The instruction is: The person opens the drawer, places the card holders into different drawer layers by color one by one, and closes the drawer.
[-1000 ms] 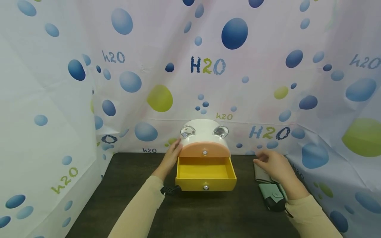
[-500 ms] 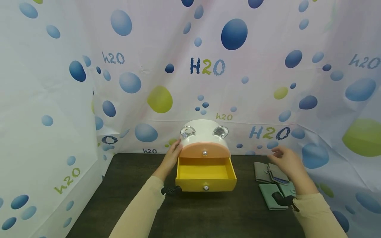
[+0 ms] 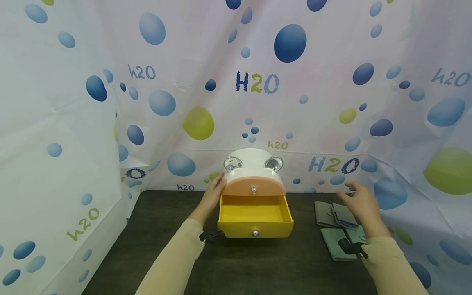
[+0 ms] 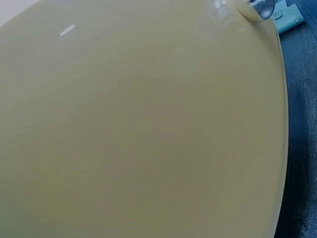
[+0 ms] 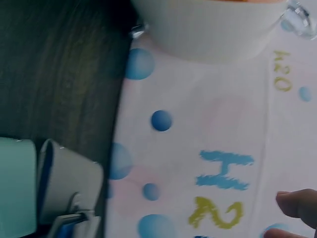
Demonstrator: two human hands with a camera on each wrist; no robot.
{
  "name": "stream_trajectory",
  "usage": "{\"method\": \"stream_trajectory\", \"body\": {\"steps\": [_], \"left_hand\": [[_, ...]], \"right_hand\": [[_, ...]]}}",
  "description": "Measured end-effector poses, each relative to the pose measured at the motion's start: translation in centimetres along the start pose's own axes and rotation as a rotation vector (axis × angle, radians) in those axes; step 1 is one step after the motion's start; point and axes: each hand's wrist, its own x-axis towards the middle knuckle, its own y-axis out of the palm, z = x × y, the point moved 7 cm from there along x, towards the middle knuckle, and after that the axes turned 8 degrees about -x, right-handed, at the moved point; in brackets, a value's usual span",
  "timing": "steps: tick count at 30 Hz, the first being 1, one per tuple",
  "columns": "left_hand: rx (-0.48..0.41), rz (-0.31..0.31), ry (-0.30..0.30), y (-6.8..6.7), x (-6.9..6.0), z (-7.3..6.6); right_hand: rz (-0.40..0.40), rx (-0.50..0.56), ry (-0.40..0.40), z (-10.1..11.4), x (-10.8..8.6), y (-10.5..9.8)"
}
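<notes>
A small white chest of drawers (image 3: 253, 163) with clear ear-shaped parts stands at the table's back. Its peach upper drawer (image 3: 236, 187) is closed; the yellow lower drawer (image 3: 273, 230) is pulled out and bare inside. My left hand (image 3: 213, 194) rests its fingers along the chest's left side. To the right, my right hand (image 3: 362, 203) is raised beside the wallets, fingers bent loosely and apart, holding nothing. Two grey wallets (image 3: 324, 214) lie behind two green wallets (image 3: 334, 244). In the right wrist view, a fingertip and thumb (image 5: 300, 204) show at the lower right.
The dark table (image 3: 173, 246) meets a white curtain (image 3: 206, 49) printed with drops and letters at the back and both sides. A smooth yellowish surface (image 4: 148, 124) fills most of the left wrist view.
My right hand has moved right, off from above the wallets, uncovering the grey one with cards and the green ones. Over the last half second it has barely moved. My left hand has stayed put.
</notes>
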Motion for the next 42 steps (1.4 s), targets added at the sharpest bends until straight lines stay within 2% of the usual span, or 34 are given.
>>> {"method": "stream_trajectory", "body": {"steps": [10, 17, 20, 23, 27, 31, 38, 41, 42], "left_hand": [[-0.016, -0.01, 0.002, 0.1, -0.1, -0.1], [-0.004, -0.021, -0.009, 0.2, -0.2, -0.1], [0.0, -0.022, -0.013, 0.1, 0.2, 0.4], [0.001, -0.027, -0.013, -0.3, 1.1, 1.6], [-0.008, -0.036, -0.006, -0.6, 2.0, 3.2], [-0.006, -0.048, 0.006, -0.6, 2.1, 3.6], [0.002, -0.051, 0.013, -0.5, 1.9, 3.5], [-0.003, -0.047, 0.01, -0.6, 2.0, 3.5], [-0.004, -0.042, 0.01, -0.5, 1.7, 3.0]], "right_hand": [[-0.035, 0.029, 0.094, -3.4, 1.5, 2.3], [-0.023, 0.018, 0.185, -5.7, 2.3, 4.2], [-0.026, 0.006, 0.206, -6.4, 2.7, 4.8], [-0.019, -0.012, 0.214, -6.9, 3.0, 5.4], [0.015, -0.04, 0.224, -7.6, 3.1, 6.3], [0.068, -0.069, 0.228, -8.4, 3.0, 7.5], [0.169, -0.023, 0.301, -9.6, 2.8, 9.5], [0.205, -0.002, 0.308, -9.9, 2.6, 10.1], [0.217, -0.004, 0.309, -10.1, 2.5, 10.3]]}}
